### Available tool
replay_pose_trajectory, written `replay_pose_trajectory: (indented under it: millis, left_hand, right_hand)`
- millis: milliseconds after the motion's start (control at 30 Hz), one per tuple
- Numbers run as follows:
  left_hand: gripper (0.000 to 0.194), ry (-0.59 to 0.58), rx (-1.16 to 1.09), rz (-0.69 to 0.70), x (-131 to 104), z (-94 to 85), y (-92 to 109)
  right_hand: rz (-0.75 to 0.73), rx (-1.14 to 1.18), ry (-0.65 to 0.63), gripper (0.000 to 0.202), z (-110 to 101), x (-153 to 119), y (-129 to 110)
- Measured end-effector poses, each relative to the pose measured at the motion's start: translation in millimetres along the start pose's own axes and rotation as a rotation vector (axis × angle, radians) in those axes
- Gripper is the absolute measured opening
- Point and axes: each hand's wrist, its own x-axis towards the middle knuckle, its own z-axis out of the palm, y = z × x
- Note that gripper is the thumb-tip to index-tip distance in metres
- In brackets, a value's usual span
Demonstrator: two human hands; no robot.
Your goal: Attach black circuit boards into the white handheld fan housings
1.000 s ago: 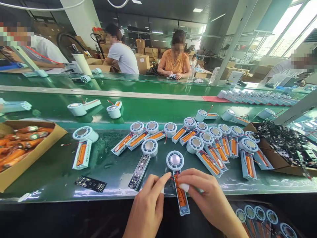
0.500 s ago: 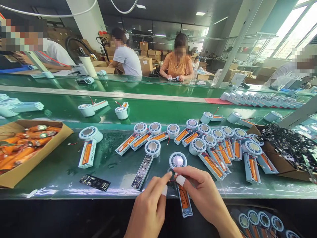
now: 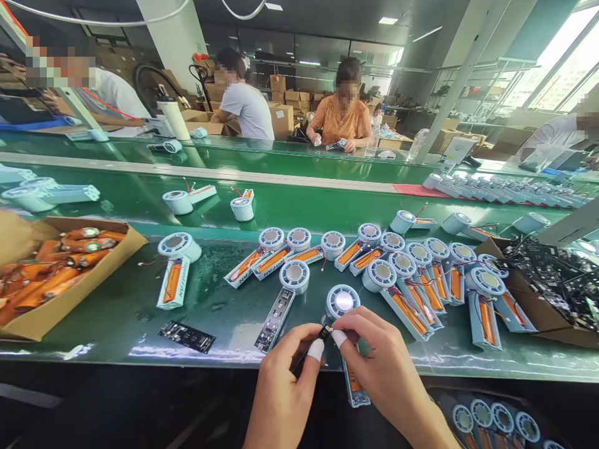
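My left hand (image 3: 285,390) is closed, pinching a small black circuit board (image 3: 324,333) between its fingers and a white-covered thumb. At the board's upper end, my right hand (image 3: 384,358) pinches what looks like a small wire connector, mostly hidden by the fingertips. Just beyond and below my hands lies a light-blue handheld fan (image 3: 344,302), its open handle holding an orange battery (image 3: 354,381) and overhanging the bench edge. To the left lies another fan (image 3: 294,277) with a circuit board (image 3: 275,321) seated in its handle. A loose circuit board (image 3: 187,337) rests farther left.
A cardboard box (image 3: 135,243) of orange batteries stands at left, a blurred hand over it. Several open fans (image 3: 414,274) crowd the right, beside a box of circuit boards (image 3: 552,280). Across the green bench (image 3: 116,330), a person in orange (image 3: 344,118) handles a fan.
My left hand has turned and closed, and a circuit board now shows in it, meeting my right fingertips. A blurred hand has appeared over the battery box. The view has shifted slightly.
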Motion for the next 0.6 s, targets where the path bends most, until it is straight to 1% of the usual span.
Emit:
replay_pose_trajectory:
  millis: [100,267,433,500,600]
  left_hand:
    - [0.026,0.036,0.05,0.086,-3.0,-0.4,-3.6]
    - [0.023,0.064,0.092,0.177,-6.9,3.3,-11.0]
    - [0.03,0.111,0.139,0.352,-11.1,7.8,-15.3]
    - [0.031,0.109,0.134,0.355,-10.5,5.6,-14.4]
    - [0.027,0.052,0.087,0.255,-6.0,-2.0,-9.4]
  right_hand:
    - [-0.054,-0.131,0.007,0.015,1.8,-0.4,0.3]
    - [-0.128,-0.301,0.071,0.015,5.1,-2.7,-2.9]
    - [-0.255,-0.458,0.101,0.024,10.0,-5.6,-9.4]
    - [-0.257,-0.414,0.082,0.024,9.4,-4.6,-9.3]
    - [-0.157,-0.165,-0.007,0.019,1.6,-0.3,-4.3]
